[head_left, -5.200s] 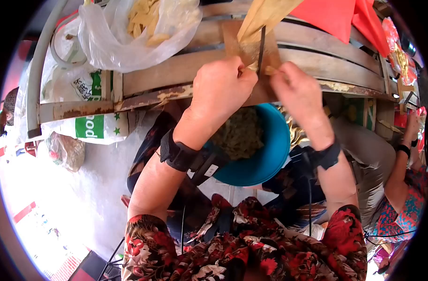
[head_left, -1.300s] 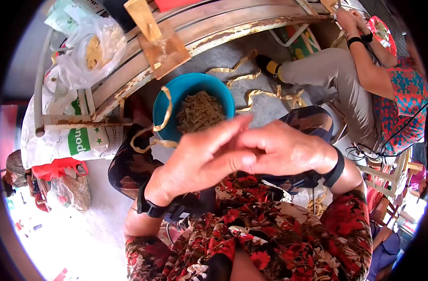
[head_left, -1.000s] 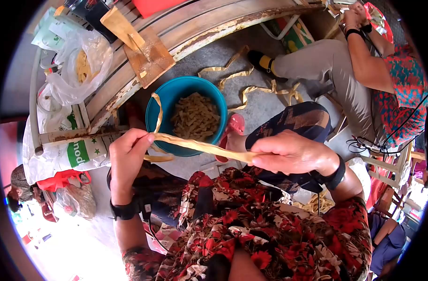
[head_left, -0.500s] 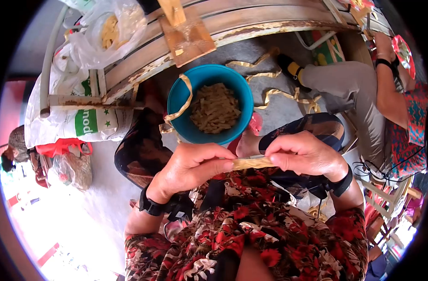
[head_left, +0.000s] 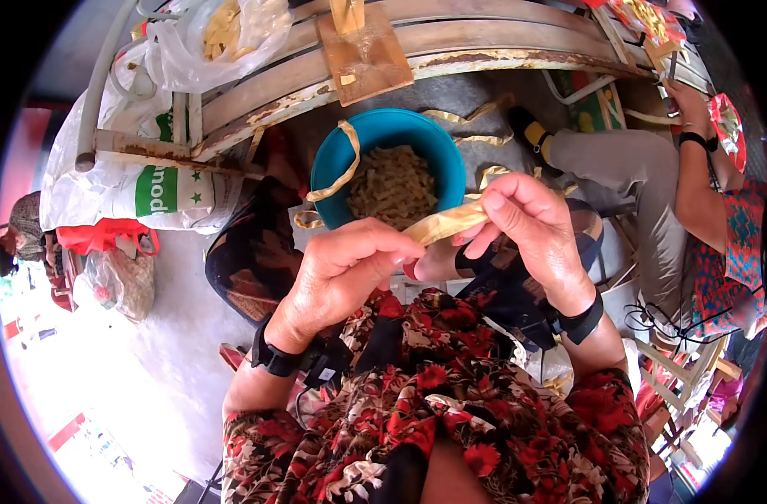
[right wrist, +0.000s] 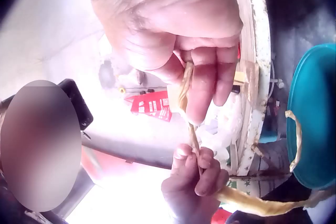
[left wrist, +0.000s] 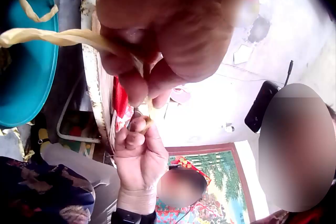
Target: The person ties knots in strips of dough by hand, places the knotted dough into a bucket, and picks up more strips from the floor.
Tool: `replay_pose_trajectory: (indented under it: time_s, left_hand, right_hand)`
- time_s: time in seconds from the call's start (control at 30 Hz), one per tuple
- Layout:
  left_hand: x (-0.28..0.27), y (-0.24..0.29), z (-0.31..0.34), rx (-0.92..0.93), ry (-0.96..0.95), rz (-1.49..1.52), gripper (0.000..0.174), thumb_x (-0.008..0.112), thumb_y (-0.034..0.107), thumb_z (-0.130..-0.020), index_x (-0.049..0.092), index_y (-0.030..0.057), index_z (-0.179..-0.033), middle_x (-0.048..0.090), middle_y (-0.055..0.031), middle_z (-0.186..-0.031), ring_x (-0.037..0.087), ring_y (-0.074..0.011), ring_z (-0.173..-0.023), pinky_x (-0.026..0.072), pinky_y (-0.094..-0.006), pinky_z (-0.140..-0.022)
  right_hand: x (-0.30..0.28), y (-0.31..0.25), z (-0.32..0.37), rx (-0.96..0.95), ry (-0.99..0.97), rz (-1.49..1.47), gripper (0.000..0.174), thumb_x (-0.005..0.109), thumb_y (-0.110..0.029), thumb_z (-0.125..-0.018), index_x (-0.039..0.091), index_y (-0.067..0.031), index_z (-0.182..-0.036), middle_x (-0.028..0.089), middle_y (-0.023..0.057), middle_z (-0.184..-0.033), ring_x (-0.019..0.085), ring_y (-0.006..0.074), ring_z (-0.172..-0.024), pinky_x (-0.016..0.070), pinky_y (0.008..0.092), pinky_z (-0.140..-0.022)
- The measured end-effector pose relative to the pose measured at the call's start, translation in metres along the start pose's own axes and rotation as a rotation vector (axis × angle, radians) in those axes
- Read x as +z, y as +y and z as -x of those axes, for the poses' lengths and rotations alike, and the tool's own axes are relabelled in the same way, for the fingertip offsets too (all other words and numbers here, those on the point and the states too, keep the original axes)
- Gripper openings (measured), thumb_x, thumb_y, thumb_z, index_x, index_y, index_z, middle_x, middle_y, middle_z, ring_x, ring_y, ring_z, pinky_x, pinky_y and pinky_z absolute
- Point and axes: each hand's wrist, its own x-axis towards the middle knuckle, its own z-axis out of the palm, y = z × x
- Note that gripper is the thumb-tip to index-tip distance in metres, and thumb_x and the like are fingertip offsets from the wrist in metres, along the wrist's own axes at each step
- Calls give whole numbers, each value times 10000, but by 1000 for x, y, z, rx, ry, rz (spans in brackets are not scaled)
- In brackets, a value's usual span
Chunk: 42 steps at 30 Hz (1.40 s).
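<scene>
While left hand [head_left: 343,270], right hand [head_left: 530,228] pinch one strip [head_left: 442,224], one bowl [head_left: 447,172] below.

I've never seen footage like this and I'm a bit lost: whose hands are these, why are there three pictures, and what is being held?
There is no machine here. A person works with bare hands and wears three cameras. The big round picture comes from the head camera, looking down. The other two come from cameras strapped to each wrist, so each shows its own hand close up and the other hand farther off.

The left hand and the right hand each pinch a pale yellow strip stretched between them. Below them is a teal basin holding short cut pieces, with a second strip draped over its rim. Beyond it, a slatted table with rusty edges carries a wooden board and a clear plastic bag. Another person sits to the right.
</scene>
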Motion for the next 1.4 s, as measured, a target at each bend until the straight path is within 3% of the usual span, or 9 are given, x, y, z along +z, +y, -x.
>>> replay_pose_trajectory:
  time_s: [0.2,0.43,0.57,0.8,0.93,1.03,1.17,1.3,1.4]
  left_hand:
    - [-4,-26,-2,-241,26,-40,163,507,-42,-815,645,-28,-900,624,-57,-816,579,-103,-663,457,-216,-618]
    - [-2,-46,-22,-150,216,-339,192,541,-27,-813,638,-2,-977,636,-109,-876,622,-168,-781,483,-245,-701]
    - [1,-69,-44,2,98,-772,224,570,-20,-792,640,31,-999,636,-164,-917,634,-277,-847,496,-280,-726]
    - [5,-78,-66,-399,-49,-605,212,569,18,-804,651,52,-997,642,-143,-877,639,-262,-788,488,-298,-678]
    - [4,-85,-66,-516,-51,-622,196,572,34,-812,652,49,-990,643,-140,-836,640,-256,-763,482,-287,-667]
    - [8,-87,-70,-635,-38,-591,189,579,44,-817,652,49,-991,644,-138,-834,642,-239,-762,481,-286,-666]
    - [11,-86,-74,-658,-42,-588,181,584,46,-819,654,50,-986,644,-137,-832,643,-237,-760,483,-288,-663]
    - [9,-76,-79,-601,-74,-647,177,585,41,-817,654,48,-979,643,-141,-839,643,-254,-762,485,-288,-659]
    - [7,-72,-84,-615,-18,-636,176,586,39,-814,653,41,-977,642,-146,-842,641,-272,-765,487,-292,-658]
  right_hand:
    - [3,12,15,-166,-148,265,147,537,-132,-913,542,-1,-979,636,51,-795,622,99,-654,520,229,-623]
    - [-114,-7,3,-275,662,214,206,489,-157,-936,593,13,-987,625,98,-788,573,124,-575,490,240,-573]
    - [-200,72,-15,-25,638,172,156,523,-118,-884,617,-7,-940,622,83,-769,581,136,-572,490,245,-566]
    - [-302,291,0,556,375,965,220,558,-259,-767,671,-148,-919,670,70,-770,652,215,-770,493,349,-736]
    - [-314,309,-16,779,688,872,269,552,-243,-762,653,-177,-1002,652,117,-974,624,295,-892,480,399,-793]
    - [-332,326,-29,603,860,1068,328,538,-240,-774,599,-161,-1086,652,96,-726,648,221,-652,491,367,-681]
    - [-346,308,-52,842,670,1111,508,569,-276,-762,425,-213,-1245,625,173,-1006,589,338,-977,460,449,-807]
    - [-341,295,-65,997,654,1171,342,561,-274,-783,566,-166,-1107,601,146,-1090,563,332,-1034,444,454,-854]
    - [-324,311,-47,676,632,1295,204,567,-259,-782,623,-112,-912,569,134,-1075,528,317,-1061,404,434,-881]
